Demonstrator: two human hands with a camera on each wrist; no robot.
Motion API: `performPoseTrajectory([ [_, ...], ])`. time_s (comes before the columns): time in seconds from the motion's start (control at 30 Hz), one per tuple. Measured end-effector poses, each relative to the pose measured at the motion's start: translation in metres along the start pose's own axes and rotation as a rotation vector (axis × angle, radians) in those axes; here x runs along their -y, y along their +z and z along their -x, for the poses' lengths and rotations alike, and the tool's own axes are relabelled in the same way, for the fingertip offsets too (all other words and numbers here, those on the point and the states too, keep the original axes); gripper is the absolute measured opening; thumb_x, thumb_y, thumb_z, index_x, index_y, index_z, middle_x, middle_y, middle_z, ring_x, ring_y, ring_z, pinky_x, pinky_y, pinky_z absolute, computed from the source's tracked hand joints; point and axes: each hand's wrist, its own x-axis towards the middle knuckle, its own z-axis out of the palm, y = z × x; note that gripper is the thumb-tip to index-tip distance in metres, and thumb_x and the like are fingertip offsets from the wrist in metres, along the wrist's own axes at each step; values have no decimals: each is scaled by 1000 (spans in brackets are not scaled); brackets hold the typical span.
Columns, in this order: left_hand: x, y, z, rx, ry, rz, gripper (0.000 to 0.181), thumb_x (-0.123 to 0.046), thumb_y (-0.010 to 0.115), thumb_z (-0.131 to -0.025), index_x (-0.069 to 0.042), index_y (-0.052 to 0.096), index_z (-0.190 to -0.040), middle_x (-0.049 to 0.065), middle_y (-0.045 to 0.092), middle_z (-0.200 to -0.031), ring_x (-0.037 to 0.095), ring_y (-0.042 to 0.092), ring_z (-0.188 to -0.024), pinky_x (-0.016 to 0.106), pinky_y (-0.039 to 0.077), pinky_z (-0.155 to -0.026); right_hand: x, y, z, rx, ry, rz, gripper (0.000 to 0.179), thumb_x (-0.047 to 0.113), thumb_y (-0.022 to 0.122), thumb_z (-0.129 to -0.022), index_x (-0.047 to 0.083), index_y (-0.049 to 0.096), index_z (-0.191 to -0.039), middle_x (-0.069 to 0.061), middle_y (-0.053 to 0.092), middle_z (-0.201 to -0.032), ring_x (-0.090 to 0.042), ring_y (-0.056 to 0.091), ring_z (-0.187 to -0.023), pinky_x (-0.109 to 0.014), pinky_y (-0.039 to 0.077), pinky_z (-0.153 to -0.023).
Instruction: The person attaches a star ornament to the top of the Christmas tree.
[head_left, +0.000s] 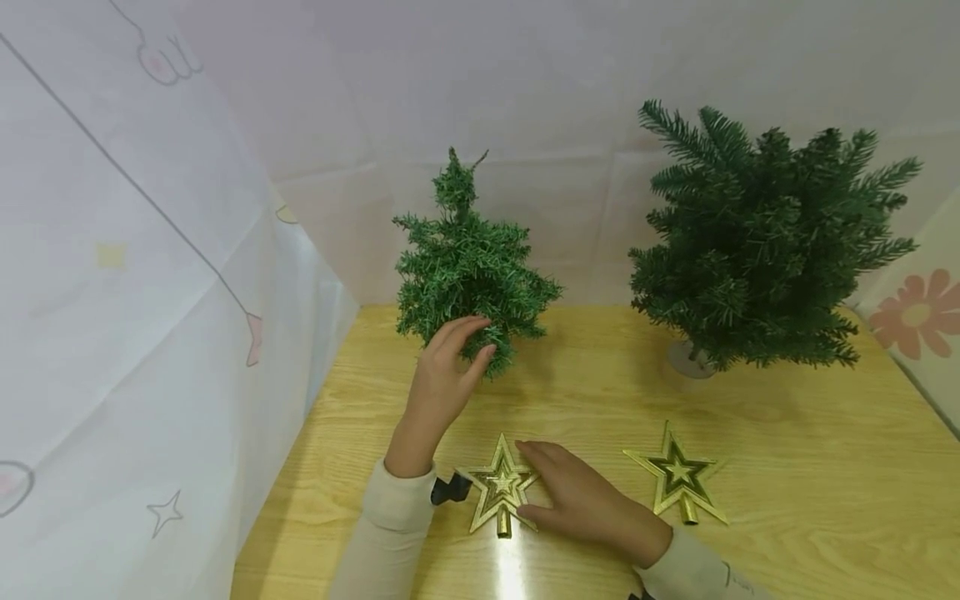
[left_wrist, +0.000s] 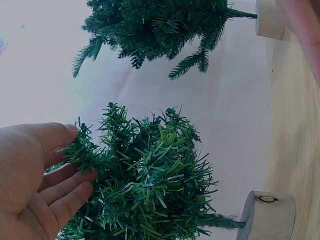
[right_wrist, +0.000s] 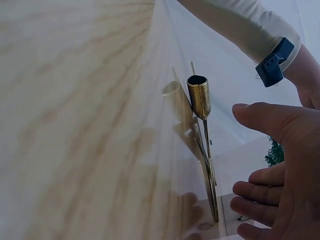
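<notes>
A small green artificial Christmas tree (head_left: 480, 258) stands at the back left. My left hand (head_left: 446, 371) is at its branches, thumb and fingertips spread apart. In the left wrist view, a sprig of the small tree (left_wrist: 145, 175) lies between the thumb and loosely bent fingers of the left hand (left_wrist: 35, 180). A gold star tree topper (head_left: 502, 483) lies flat on the table, its short socket toward me. Over its right side is my right hand (head_left: 581, 500), thumb and fingers apart. The right wrist view shows this star topper (right_wrist: 200, 100) edge-on beside the open right hand (right_wrist: 280, 165).
A second gold star topper (head_left: 678, 473) lies on the wooden table (head_left: 810, 450) to the right. Behind it stands a larger, darker tree (head_left: 757, 242) on a round base (head_left: 690, 360). White printed cloth (head_left: 570, 83) hangs behind and along the left side.
</notes>
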Motion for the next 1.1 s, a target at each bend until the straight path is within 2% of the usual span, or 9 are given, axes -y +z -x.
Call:
performPoseTrajectory([
  [0.23, 0, 0, 1, 10, -19, 14, 39, -22, 69, -94, -12, 61, -130, 2, 56, -132, 18, 56, -116, 32, 51, -92, -3, 3, 1, 19, 1, 18, 79, 48, 67, -89, 7, 38, -150, -6, 43, -146, -23, 41, -133, -46, 41, -105],
  [0.5, 0, -1, 1, 20, -31, 8, 39, -22, 69, -93, -13, 61, -131, 2, 55, -133, 18, 56, -116, 32, 51, -93, -3, 3, 3, 43, 31, 16, 82, 48, 69, -88, 8, 36, -151, -9, 41, -147, -25, 39, -134, -48, 41, -105],
  [0.83, 0, -1, 1, 16, -20, 4, 39, -21, 70, -93, -12, 61, -130, 2, 56, -132, 18, 58, -114, 33, 52, -91, -5, 4, 2, 42, 10, 75, 83, 46, 75, -83, 8, 41, -148, -9, 45, -144, -25, 41, -132, -46, 41, -104],
  [1.1, 0, -3, 0, 6, -14, 11, 39, -20, 71, -92, -11, 62, -130, 3, 57, -131, 19, 59, -111, 33, 53, -90, -7, 4, 1, 49, 7, 55, 82, 44, 76, -84, 7, 40, -149, -7, 44, -144, -25, 40, -132, -47, 42, -104],
])
